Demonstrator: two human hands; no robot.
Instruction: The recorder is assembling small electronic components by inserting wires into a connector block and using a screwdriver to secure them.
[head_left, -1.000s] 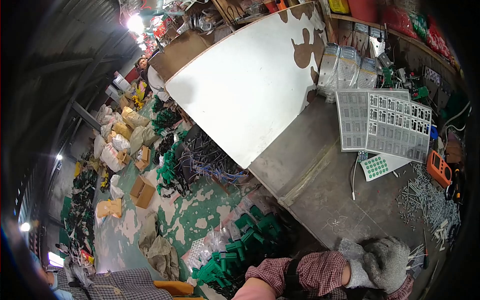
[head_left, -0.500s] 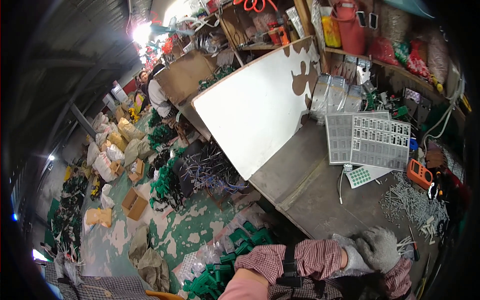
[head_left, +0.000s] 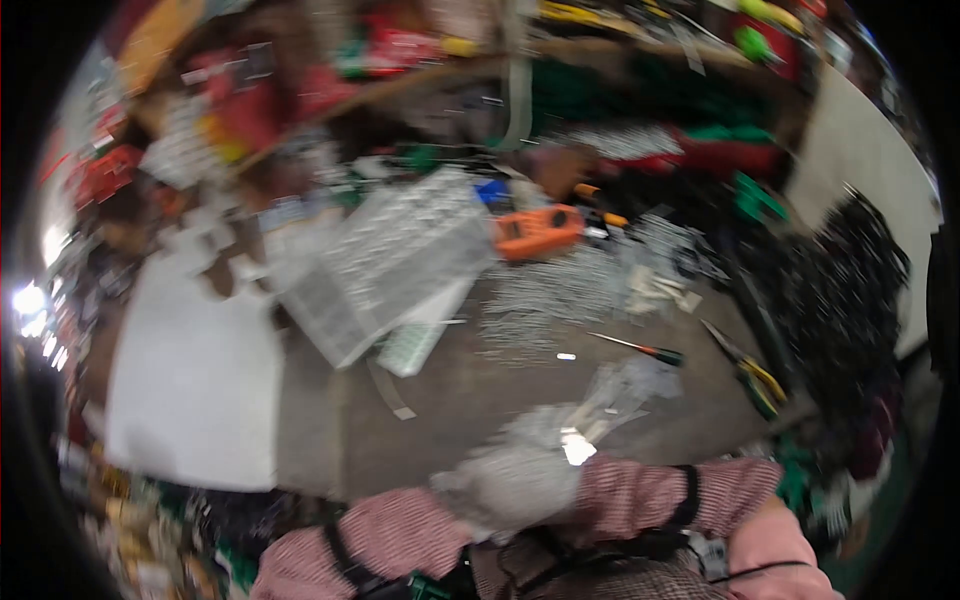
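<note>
The picture is smeared by motion. Both my hands wear grey knit gloves and meet low in the middle, over the grey workbench [head_left: 450, 400]. My left hand [head_left: 495, 488] comes in from the lower left on a red checked sleeve. My right hand [head_left: 560, 435] comes in from the right and touches the left one. A crumpled clear plastic bag [head_left: 625, 388] sticks out from the gloves toward the upper right, and a small shiny piece [head_left: 577, 447] shows between them. The blur hides the fingers of my left hand.
On the bench lie grey plastic part grids [head_left: 395, 255], an orange tool [head_left: 535, 232], a heap of small metal pins [head_left: 560, 295], a screwdriver [head_left: 640, 349] and yellow-handled pliers [head_left: 750, 372]. A white board [head_left: 190, 385] leans at the left. Cluttered shelves [head_left: 480, 60] run along the top.
The view has swung fast to the right, from the floor and white board onto the bench. My two gloved hands have come together near the plastic bag.
</note>
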